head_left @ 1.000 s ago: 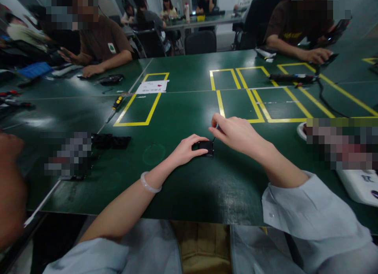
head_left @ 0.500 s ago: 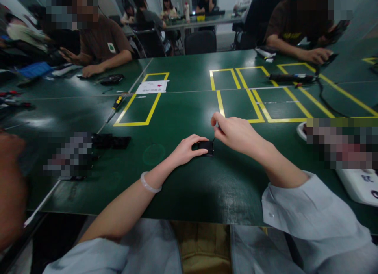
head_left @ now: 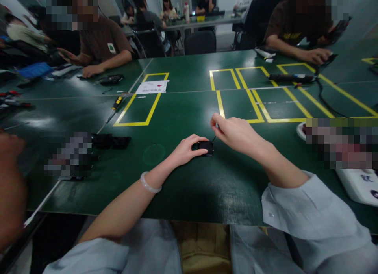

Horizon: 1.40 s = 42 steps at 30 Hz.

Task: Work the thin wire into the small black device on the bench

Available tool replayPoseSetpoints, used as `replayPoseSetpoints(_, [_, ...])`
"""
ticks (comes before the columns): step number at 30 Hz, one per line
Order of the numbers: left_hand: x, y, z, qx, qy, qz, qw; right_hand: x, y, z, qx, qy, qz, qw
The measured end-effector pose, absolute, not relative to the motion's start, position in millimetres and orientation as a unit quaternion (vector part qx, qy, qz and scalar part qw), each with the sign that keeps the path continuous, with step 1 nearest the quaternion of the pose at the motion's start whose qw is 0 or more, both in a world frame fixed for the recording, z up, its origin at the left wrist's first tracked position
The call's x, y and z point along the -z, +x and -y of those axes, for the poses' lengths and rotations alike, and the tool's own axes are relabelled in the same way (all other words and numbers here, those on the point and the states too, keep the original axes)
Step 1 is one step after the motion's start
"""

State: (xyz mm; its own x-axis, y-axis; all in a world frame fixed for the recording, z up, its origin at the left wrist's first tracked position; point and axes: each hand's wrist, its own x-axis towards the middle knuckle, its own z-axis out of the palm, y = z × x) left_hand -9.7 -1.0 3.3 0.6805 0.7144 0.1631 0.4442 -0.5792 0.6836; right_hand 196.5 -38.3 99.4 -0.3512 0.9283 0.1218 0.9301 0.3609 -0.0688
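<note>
A small flat black part [head_left: 206, 148] lies on the green table [head_left: 183, 191] in front of me. My left hand [head_left: 190, 150] grips its left side between thumb and fingers. To the right and a little above, my right hand [head_left: 226, 129] is closed in a pinch on a thin dark tool [head_left: 214, 139]. The tool's lower end is at the part's upper right corner; its upper end is hidden by my fingers.
A yellow-black screwdriver [head_left: 117, 103] and a white paper [head_left: 152, 86] lie at the left. Black parts [head_left: 110, 141] lie left of me, beside another person's arm [head_left: 12, 187]. A white object [head_left: 358, 183] sits at the right. People sit across the table.
My right fingers and the thin tool have shifted very slightly. My left hand and the black part have kept their place.
</note>
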Motion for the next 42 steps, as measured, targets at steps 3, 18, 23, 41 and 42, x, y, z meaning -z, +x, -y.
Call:
replayPoseSetpoints(3, [-2.9,-9.6,0.8,-0.219,0.863,-0.335,0.310,-100.2,196.4,39.1,0.000,-0.560,0.824,0.080])
replayPoseSetpoints(18, [-4.1,-9.3,1.6,-0.220,0.861,-0.332,0.317,-99.9,195.8,38.3,0.003,-0.564,0.823,0.075])
replayPoseSetpoints(23, [-2.2,-9.5,0.7,-0.225,0.861,-0.331,0.313,-99.2,196.4,38.5,0.002,-0.556,0.827,0.086])
replayPoseSetpoints(41, [-2.3,-9.3,0.6,-0.224,0.863,-0.330,0.311,-100.3,196.4,38.5,-0.006,-0.560,0.826,0.067])
replayPoseSetpoints(42, [-2.6,-9.2,0.7,-0.225,0.863,-0.330,0.311,-100.3,196.6,38.6,-0.006,-0.559,0.827,0.067])
